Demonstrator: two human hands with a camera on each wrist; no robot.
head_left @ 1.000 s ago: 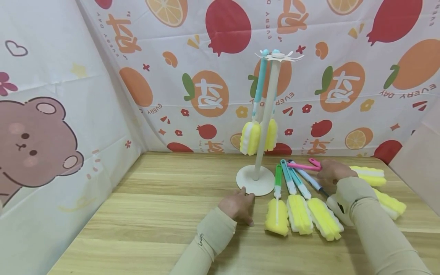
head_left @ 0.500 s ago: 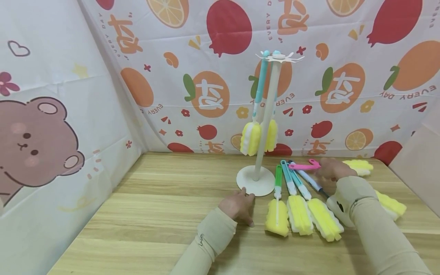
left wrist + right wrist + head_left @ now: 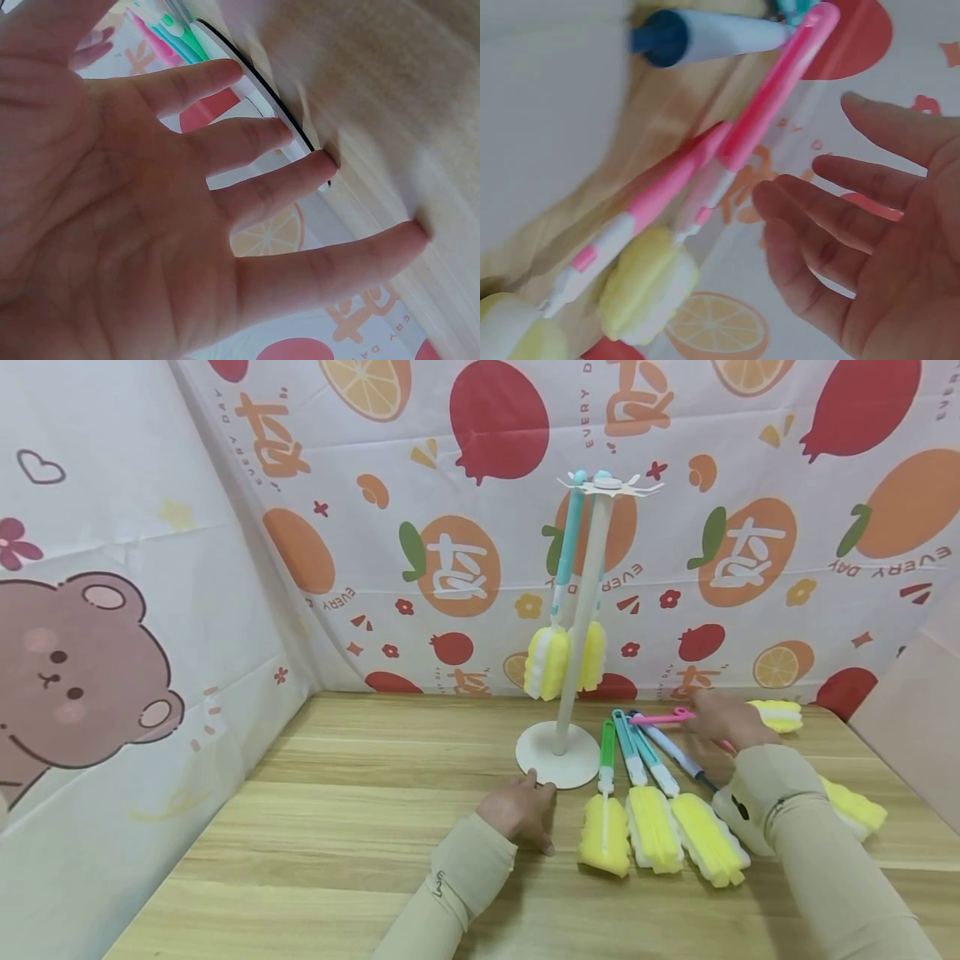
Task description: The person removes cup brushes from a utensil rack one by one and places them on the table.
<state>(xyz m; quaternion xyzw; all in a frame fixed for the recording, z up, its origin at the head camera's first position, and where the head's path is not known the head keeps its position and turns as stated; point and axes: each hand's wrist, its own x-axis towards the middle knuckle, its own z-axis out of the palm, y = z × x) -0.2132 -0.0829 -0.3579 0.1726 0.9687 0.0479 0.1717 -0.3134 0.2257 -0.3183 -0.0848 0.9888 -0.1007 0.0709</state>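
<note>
My left hand (image 3: 519, 814) is spread on the table, its fingertips right at the rim of a white stand's round base (image 3: 534, 758). In the left wrist view its fingers (image 3: 262, 196) are straight and apart. My right hand (image 3: 723, 718) is over the back right, beside two cup brushes with pink handles. In the right wrist view its loosely bent fingers (image 3: 825, 217) are apart from the pink brush (image 3: 769, 97) and hold nothing. The second pink brush (image 3: 667, 187) lies alongside; both have yellow and white sponge heads.
Two blue-handled sponge brushes (image 3: 551, 660) hang from the stand's top hooks (image 3: 607, 485). Right of the base lie a green-handled brush (image 3: 604, 827), two teal-handled ones (image 3: 655, 827) and a pale blue-handled brush (image 3: 675, 752) with a white head. Printed cloth (image 3: 375, 568) encloses the table.
The sponge head of the rear pink brush has shifted left, and its handle has turned. My right hand has let go and risen slightly. My left hand stays at the base.
</note>
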